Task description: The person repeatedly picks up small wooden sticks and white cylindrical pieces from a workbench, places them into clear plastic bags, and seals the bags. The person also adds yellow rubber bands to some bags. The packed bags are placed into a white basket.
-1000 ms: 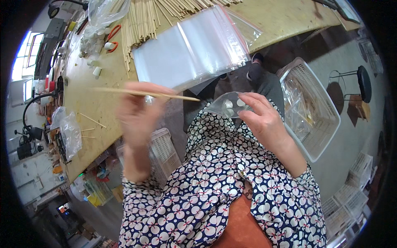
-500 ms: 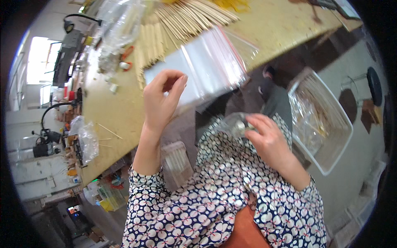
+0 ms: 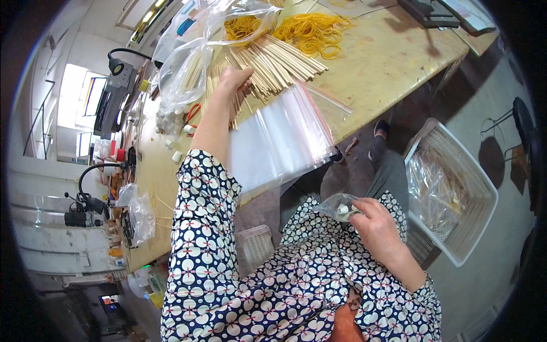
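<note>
My left hand (image 3: 233, 84) is stretched out over the table, its fingers curled down onto a pile of thin wooden sticks (image 3: 276, 60). How many sticks lie between the fingertips is hidden. Below that hand lies a stack of clear plastic zip bags (image 3: 279, 134) with a red line along one edge, reaching the table's near edge. In front of my lap, my right hand (image 3: 376, 225) pinches a small clear plastic bag (image 3: 327, 206). Small white pieces (image 3: 343, 209) show inside it, near the fingers.
Yellow rubber bands (image 3: 313, 31) lie beyond the sticks, beside a large clear bag (image 3: 188, 68). Small white cylinders (image 3: 176, 155) and red-handled scissors (image 3: 194, 112) are at the left. A white crate (image 3: 484, 199) with filled clear bags stands on the floor at right.
My left hand has reached away from me, from above the zip bags to the wooden sticks. My right hand still holds the small bag, slightly nearer to me.
</note>
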